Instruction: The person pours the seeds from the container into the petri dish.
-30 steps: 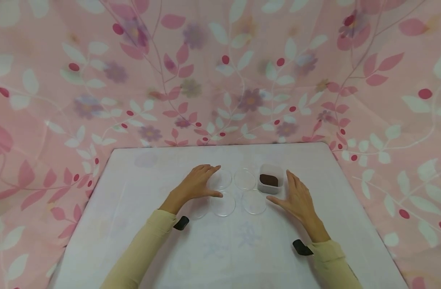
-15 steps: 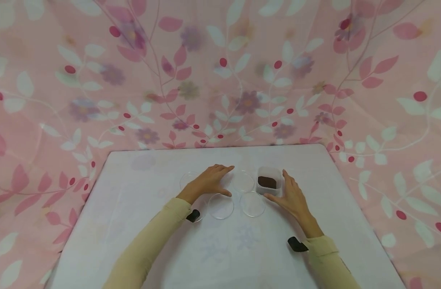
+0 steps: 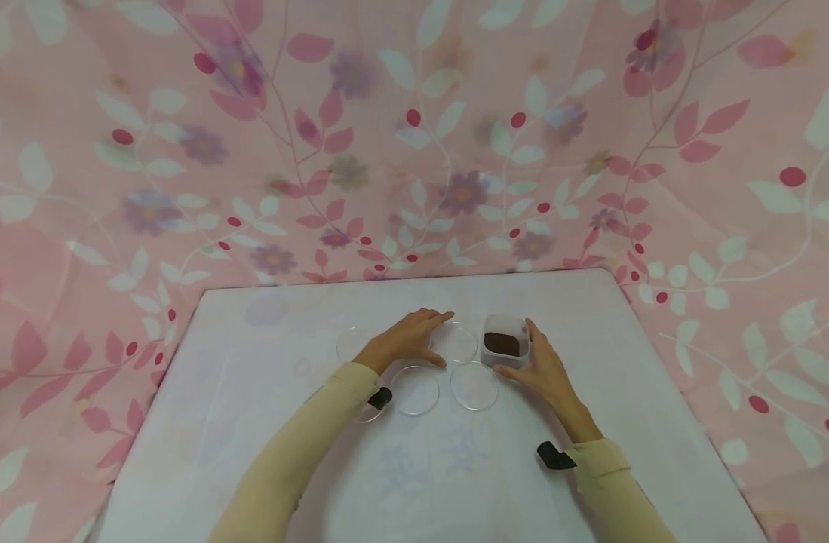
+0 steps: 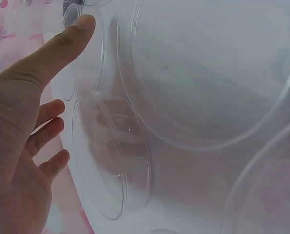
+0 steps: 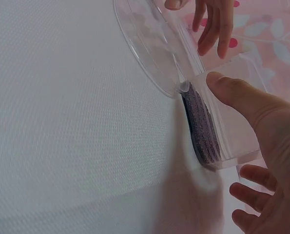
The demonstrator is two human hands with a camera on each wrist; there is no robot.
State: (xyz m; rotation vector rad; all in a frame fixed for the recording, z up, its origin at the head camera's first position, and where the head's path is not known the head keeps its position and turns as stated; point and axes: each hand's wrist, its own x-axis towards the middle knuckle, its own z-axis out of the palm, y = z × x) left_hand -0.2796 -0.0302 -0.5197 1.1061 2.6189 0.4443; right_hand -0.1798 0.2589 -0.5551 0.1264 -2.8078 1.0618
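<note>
At the far right of a cluster stands a clear, square-sided plastic tub [image 3: 508,326] with dark brown grainy material [image 3: 502,345] in its bottom. My right hand [image 3: 543,369] holds the tub, thumb across its near face and fingers along its right wall; the index finger is hidden in the right wrist view. My left hand [image 3: 409,339] hovers above the clear petri dishes, thumb and fingers spread, nothing in it. Its fingertips overlap the back right dish [image 3: 458,344], while another dish [image 4: 198,73] shows large in the left wrist view.
Two more petri dishes lie in front, a middle one [image 3: 415,392] and a right one [image 3: 474,388]. A dish [image 3: 348,343] at back left and one under the left sleeve are partly covered. A white cloth covers the table [image 3: 509,483]; a floral curtain [image 3: 400,151] hangs behind.
My left hand has moved right across the dishes toward the tub. My right thumb and fingers have come in closer around the tub, which has stayed in place.
</note>
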